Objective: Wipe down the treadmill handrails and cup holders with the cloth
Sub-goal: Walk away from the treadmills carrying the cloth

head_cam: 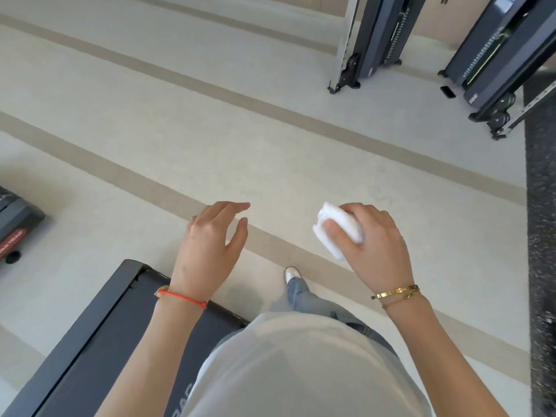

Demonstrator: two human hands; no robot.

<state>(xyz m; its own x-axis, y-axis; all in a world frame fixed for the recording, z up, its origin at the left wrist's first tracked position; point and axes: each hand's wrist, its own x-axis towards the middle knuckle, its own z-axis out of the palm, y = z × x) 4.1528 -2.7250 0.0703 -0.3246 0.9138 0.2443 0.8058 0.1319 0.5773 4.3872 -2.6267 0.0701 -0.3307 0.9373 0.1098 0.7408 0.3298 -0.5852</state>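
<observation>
A folded white cloth is gripped in my right hand, which hovers over the pale floor at centre right. My left hand hangs in the air at centre left, fingers relaxed and holding nothing. Below my left forearm lies the rear end of a dark treadmill deck, seen at the lower left. No handrails or cup holders are in view.
The end of another treadmill shows at the left edge. Two dark weight machines stand at the top right. A speckled dark mat runs along the right edge. My leg and shoe are over the striped floor.
</observation>
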